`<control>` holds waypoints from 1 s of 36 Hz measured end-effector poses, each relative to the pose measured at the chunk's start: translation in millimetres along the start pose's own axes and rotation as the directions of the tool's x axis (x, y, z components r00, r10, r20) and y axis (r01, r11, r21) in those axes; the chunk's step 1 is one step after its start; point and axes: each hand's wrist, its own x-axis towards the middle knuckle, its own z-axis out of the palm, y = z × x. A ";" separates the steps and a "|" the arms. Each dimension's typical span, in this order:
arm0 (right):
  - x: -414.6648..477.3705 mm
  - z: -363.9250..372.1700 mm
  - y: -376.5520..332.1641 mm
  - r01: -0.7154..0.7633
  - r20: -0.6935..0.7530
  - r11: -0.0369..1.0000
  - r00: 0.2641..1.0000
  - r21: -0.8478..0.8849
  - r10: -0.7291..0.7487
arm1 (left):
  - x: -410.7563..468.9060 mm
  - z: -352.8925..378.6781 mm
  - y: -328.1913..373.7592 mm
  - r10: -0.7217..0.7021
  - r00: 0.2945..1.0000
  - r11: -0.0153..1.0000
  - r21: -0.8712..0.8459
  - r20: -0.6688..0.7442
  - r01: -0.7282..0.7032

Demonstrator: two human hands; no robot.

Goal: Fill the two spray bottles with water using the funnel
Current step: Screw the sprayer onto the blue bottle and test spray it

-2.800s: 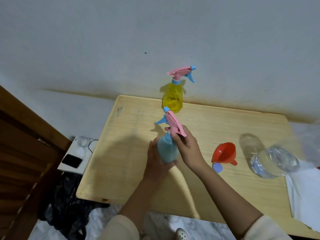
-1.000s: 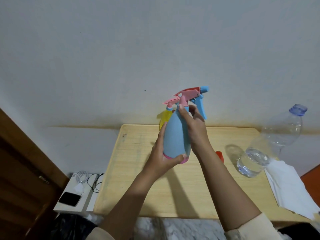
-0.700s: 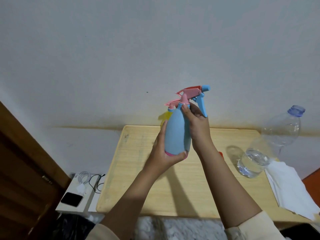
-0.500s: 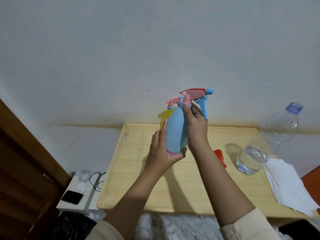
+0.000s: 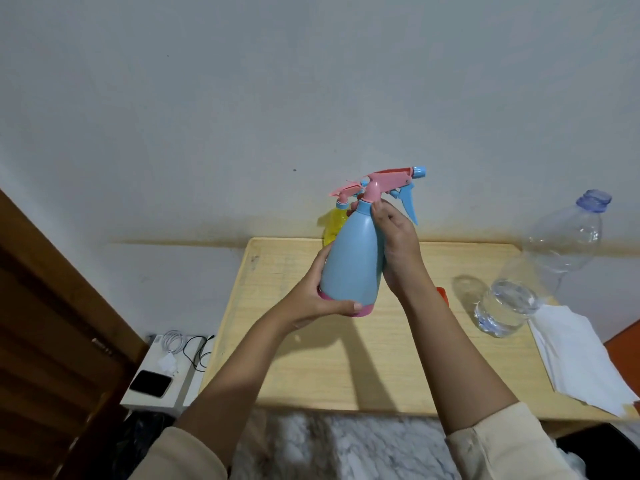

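I hold the blue spray bottle [image 5: 351, 261] upright above the wooden table [image 5: 381, 358]. My left hand [image 5: 311, 299] grips its pink base. My right hand [image 5: 394, 244] wraps the neck just under the pink trigger head [image 5: 388, 180], whose nozzle points right. Behind it, mostly hidden, stands the yellow spray bottle [image 5: 334, 226] at the table's far edge. Only a sliver of the red funnel [image 5: 441, 294] shows past my right forearm. A clear water bottle [image 5: 540, 268] with a little water stands uncapped at the right.
White paper towels [image 5: 581, 358] lie at the table's right edge. On a low white box to the left rest a phone [image 5: 150, 383] and a charger cable [image 5: 176, 344]. A brown wooden door [image 5: 45, 341] is at far left. The wall is close behind.
The blue bottle was lifted off the table and is held up in both hands; over the last second it stays raised, shifting only slightly. My left hand's grip has slid onto the base.
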 end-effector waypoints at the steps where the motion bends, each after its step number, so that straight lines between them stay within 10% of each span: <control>1: 0.5 0.5 -0.1 0.002 -0.003 1.000 1.000 -0.004 -0.002 | 0.2 0.8 0.9 -0.013 1.000 1.000 -0.002 -0.006 0.013; 15: -10.4 12.5 34.2 0.033 -0.044 0.957 0.998 -0.287 -0.048 | -13.3 30.5 -26.6 0.056 0.934 0.953 0.299 -0.352 0.056; 27: -21.5 -6.7 31.0 -0.067 0.179 0.990 0.980 -0.121 0.088 | -35.4 45.5 -21.6 -0.117 0.944 0.990 0.037 -0.308 0.135; 36: -44.8 -20.9 38.6 -0.056 0.030 0.892 0.996 -0.449 0.078 | -54.1 92.1 -34.4 -0.156 0.824 0.959 0.115 -0.545 0.258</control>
